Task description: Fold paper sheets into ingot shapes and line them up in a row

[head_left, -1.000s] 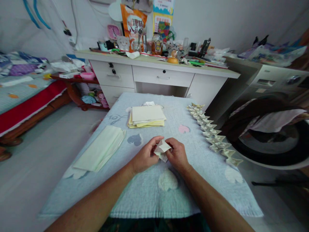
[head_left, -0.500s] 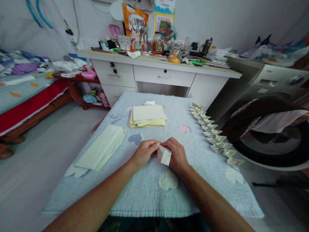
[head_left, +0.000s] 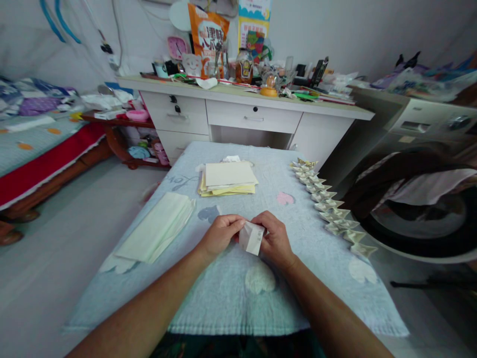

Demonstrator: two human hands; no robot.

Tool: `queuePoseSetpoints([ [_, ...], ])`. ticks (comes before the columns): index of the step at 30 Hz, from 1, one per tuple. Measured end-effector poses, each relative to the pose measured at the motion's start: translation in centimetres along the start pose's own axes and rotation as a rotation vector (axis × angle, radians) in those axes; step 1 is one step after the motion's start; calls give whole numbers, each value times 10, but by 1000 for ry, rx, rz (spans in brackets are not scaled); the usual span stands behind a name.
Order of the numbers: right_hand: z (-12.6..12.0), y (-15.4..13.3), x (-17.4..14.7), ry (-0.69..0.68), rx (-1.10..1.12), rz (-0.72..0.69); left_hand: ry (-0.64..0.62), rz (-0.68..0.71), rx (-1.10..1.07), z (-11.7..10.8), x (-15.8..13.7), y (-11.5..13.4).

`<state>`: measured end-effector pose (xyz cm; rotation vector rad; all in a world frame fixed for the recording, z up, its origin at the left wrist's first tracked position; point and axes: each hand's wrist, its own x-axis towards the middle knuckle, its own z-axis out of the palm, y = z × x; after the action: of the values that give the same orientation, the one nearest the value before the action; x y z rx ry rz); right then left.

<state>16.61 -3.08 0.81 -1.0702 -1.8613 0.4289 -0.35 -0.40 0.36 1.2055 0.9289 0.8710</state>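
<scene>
A small folded piece of pale paper (head_left: 251,238) is held between both hands above the middle of the cloth-covered table (head_left: 219,308). My left hand (head_left: 223,232) pinches its left upper edge with thumb and fingers. On the other side, my right hand (head_left: 275,239) grips the paper, with some fingers hidden behind it. Beyond the hands lies a stack of cream and yellow paper sheets (head_left: 230,175). To the left rests a fanned pile of pale green paper (head_left: 158,228). Along the right edge runs a row of folded paper boats (head_left: 331,209).
Past the table stands a white desk (head_left: 253,117) crowded with a jar (head_left: 244,67), an orange snack bag (head_left: 208,40) and a pink clock (head_left: 177,48). A washing machine (head_left: 425,129) with cloth hanging from its door is at the right. A bed (head_left: 40,134) is at the left.
The folded paper has turned slightly in my fingers and shifted a little left, showing more of its printed face. Both hands keep hold; the papers on the table have not moved.
</scene>
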Motion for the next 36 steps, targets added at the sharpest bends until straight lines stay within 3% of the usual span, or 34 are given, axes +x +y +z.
queuePoseSetpoints([
  [11, -5, 3, 1, -37, 137, 82, 51, 12, -16, -3, 0, 3],
  [18, -4, 7, 1, -70, 330, 361, 105, 41, 40, -7, 2, 0],
  [25, -1, 8, 7, -155, 504, 512, 143, 117, 204, -7, -1, 2],
  [36, 5, 10, 6, -107, 595, 559, 22, 53, -70, -5, 0, 0],
])
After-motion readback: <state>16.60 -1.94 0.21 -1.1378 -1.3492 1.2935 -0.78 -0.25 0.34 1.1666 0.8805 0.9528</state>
